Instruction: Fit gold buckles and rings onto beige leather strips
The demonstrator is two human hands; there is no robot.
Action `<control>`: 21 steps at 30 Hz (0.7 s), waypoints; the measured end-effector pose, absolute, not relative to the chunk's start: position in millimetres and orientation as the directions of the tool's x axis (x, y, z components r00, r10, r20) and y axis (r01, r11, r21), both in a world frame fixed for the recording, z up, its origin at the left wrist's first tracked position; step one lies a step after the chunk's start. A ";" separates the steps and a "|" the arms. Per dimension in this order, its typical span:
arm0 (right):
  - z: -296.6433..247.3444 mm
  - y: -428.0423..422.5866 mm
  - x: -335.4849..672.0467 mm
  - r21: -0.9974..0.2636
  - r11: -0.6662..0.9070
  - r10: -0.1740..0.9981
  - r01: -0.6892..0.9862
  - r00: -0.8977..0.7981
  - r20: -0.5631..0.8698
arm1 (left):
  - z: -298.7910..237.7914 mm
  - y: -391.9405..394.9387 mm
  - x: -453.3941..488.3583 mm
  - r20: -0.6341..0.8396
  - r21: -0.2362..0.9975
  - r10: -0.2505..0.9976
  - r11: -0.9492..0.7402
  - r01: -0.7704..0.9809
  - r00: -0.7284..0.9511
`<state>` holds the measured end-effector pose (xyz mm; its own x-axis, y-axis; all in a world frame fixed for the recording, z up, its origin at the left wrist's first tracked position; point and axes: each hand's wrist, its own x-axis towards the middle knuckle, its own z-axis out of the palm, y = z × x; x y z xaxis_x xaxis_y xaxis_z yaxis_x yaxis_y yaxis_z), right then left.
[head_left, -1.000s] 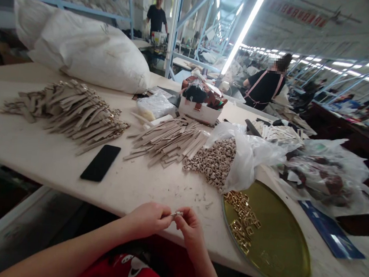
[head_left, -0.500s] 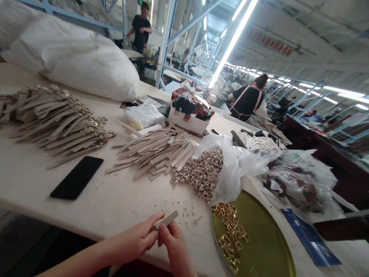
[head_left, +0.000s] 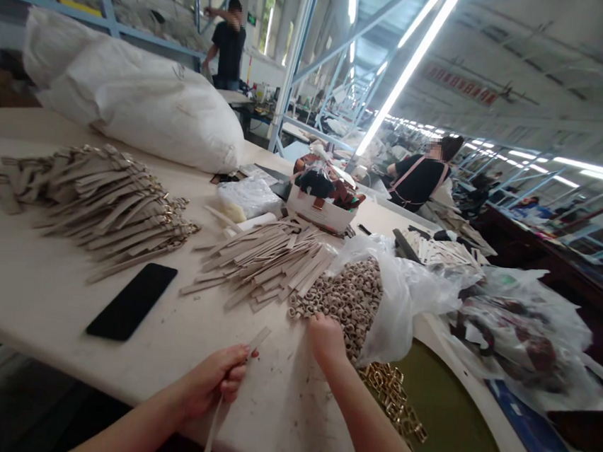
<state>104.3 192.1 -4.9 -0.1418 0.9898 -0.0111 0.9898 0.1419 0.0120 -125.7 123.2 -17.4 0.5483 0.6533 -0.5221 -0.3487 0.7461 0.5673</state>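
Observation:
My left hand (head_left: 220,380) is closed around a beige strap (head_left: 259,337). One end sticks up past the thumb, and the tail hangs down below the fist towards the table edge. My right hand (head_left: 326,336) reaches to the near edge of a heap of small beige strap loops (head_left: 355,291). Its fingers are curled together against the loops, and what lies between the fingertips is hidden. The loops spill from a clear plastic bag (head_left: 396,320). Just behind them lies a fanned pile of loose beige straps (head_left: 269,258).
Gold buckles (head_left: 396,398) lie on a round olive tray (head_left: 453,418) at the right. A black phone (head_left: 133,301) and buckled straps (head_left: 117,201) lie at the left. Behind stand a white sack (head_left: 143,100) and a filled box (head_left: 321,209). Two people work farther off.
My right hand has left the strap and moved forward to the loop heap. My left hand keeps the strap and has shifted slightly left. The view has turned a little left.

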 end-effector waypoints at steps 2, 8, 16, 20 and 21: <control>-4.7 193.3 105.9 0.030 0.140 0.989 0.990 -0.138 -0.059 | -16.8 123.6 -127.4 -0.521 0.540 0.633 0.764 -0.353 0.572; -6.0 185.1 110.4 -0.009 0.120 0.981 0.993 -0.120 -0.150 | -20.2 122.5 -133.5 -0.461 0.483 0.626 0.771 -0.414 0.628; -6.9 185.4 113.1 -0.187 0.123 0.971 0.975 -0.157 -0.180 | -23.6 121.4 -137.2 -0.439 0.421 0.617 0.783 -0.458 0.653; -4.7 194.6 115.8 -0.303 0.109 0.965 0.947 -0.174 -0.196 | -22.3 120.9 -136.8 -0.431 0.406 0.620 0.782 -0.472 0.656; -4.2 196.4 116.6 -0.338 0.099 0.965 0.936 -0.173 -0.195 | -22.1 120.7 -136.9 -0.432 0.406 0.619 0.783 -0.472 0.656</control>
<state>116.6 196.4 -4.2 -0.1730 0.9654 -0.1951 0.9358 0.0993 -0.3384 -136.9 120.7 -22.1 0.6558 0.6195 -0.4315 -0.4720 0.7825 0.4060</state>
